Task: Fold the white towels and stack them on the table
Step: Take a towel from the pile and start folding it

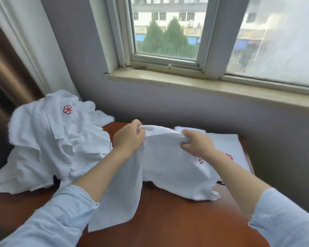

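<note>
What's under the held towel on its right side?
Folded towels lying on the table, partly showing past the right hand. The held towel covers their near-left part.

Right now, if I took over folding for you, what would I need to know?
Hands: the left hand grips one end of the top edge of a white towel, and the right hand grips the other end. The towel hangs between them, with its lower part lying on the table.
Done: folded towels lie flat on the table's right side, behind the right hand.
Left: fold the held towel, put it on those, then work through the crumpled pile on the table's left side.
</note>
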A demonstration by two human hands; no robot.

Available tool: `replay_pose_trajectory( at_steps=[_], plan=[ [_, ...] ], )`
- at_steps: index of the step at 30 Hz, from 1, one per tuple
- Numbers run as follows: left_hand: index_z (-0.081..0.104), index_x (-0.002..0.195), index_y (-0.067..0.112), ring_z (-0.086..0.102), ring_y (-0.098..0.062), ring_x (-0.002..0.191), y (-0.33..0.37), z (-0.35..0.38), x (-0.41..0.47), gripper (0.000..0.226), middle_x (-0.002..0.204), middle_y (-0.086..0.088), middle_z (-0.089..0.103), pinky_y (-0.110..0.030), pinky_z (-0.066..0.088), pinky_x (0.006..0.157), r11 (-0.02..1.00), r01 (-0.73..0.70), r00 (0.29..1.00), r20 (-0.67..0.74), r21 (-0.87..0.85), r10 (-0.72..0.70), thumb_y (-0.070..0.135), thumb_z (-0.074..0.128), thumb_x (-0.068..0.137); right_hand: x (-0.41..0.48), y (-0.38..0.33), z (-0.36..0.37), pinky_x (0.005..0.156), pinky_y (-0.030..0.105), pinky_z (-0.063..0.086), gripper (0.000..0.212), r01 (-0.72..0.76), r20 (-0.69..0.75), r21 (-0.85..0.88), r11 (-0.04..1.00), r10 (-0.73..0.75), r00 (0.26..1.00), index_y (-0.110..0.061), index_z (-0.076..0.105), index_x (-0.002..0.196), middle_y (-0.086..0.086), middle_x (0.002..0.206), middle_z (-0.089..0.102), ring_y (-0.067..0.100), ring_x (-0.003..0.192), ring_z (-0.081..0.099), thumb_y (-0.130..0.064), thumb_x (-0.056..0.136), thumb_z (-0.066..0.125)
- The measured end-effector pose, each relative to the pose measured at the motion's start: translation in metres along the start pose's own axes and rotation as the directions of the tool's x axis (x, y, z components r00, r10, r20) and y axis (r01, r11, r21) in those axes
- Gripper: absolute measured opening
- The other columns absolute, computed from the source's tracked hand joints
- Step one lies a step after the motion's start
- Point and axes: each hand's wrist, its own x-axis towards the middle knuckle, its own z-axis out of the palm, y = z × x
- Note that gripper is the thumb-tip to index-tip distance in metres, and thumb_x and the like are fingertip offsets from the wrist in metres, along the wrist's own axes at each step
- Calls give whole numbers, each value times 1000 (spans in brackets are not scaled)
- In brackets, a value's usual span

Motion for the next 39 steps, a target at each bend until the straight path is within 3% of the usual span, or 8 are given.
replay_pose_trajectory(
  at_steps=[5,12,16,24,27,32,35,39],
  plan=[
    [53,88,23,53,-25,74,27,-51,32,13,83,3,61,-31,33,57,991,-131,976,-170,21,133,29,41,88,1,-13,-75,61,34,37,18,-34,-260,-9,999,31,965,-20,57,90,0,80,63,30,79,56,-36,87,63],
    [52,80,20,51,-26,66,46,-102,51,21,70,2,55,-27,34,55,967,-246,916,-312,67,254,34,36,83,-5,-32,-145,62,33,33,28,121,-514,-236,964,-229,827,-17,67,97,8,82,70,36,80,63,-43,86,68],
    [50,72,22,43,-14,54,28,-86,28,29,60,7,49,-23,25,51,948,-299,919,-235,108,317,39,28,81,-26,-29,-138,60,31,30,28,209,-352,-346,915,-333,875,-19,64,91,4,84,69,34,80,62,-45,85,68],
    [41,63,20,46,-15,62,-14,10,-51,33,70,6,54,-27,27,53,912,-310,919,330,267,216,30,36,94,-108,-11,-13,69,30,41,21,42,173,-238,970,0,985,-26,65,102,-5,103,68,24,97,61,-34,84,57],
    [51,80,21,59,-24,90,-25,39,-87,26,99,0,66,-30,36,68,888,-352,851,495,295,173,32,36,97,-153,-7,40,67,29,36,5,-66,296,-149,987,108,949,-27,60,89,-4,98,67,24,96,62,-29,87,55],
    [61,104,18,59,-25,102,-47,69,-143,28,112,0,64,-32,39,76,858,-396,737,670,327,85,31,36,98,-221,-11,105,85,31,45,35,-191,364,-50,980,196,911,-29,63,124,-5,123,64,22,117,56,-27,91,54],
    [62,106,17,59,-22,92,-54,76,-162,29,106,0,64,-32,41,73,809,-463,638,770,363,20,29,36,98,-250,-19,129,92,33,46,48,-200,428,-50,979,202,881,-33,56,136,-2,126,64,24,116,56,-29,88,56],
    [57,90,16,58,-18,67,-55,76,-182,23,83,2,59,-31,44,70,748,-546,454,884,377,-114,25,37,97,-273,-27,139,70,20,38,59,-352,578,63,934,253,776,-40,59,128,-20,93,60,7,90,57,-55,71,66]
  ],
)
